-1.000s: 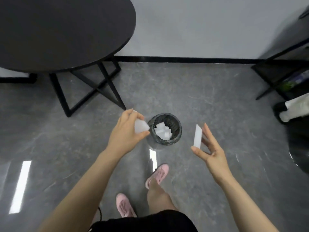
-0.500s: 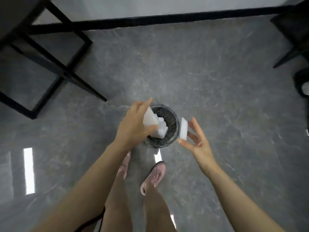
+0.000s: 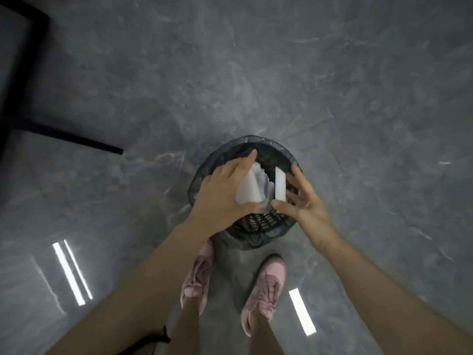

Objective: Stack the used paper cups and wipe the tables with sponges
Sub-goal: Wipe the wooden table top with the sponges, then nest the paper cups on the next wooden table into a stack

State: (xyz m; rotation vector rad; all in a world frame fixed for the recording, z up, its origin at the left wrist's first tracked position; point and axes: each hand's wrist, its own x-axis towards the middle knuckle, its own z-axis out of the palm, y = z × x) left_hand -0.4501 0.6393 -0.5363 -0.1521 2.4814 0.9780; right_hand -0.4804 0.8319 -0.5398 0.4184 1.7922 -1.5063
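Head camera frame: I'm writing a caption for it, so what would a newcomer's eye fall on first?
First, the two hands over the black-lined bin at the centre: the left hand grips a white sponge, and the right hand holds another white sponge upright, both above the bin's mouth. Next, the pink shoes on the grey floor just below.

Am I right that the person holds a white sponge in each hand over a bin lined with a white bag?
Not quite: the head view shows the bin is lined with a black bag, not a white one. The rest holds: the left hand and the right hand each hold a white sponge, the left sponge and the right sponge, over the bin's opening.
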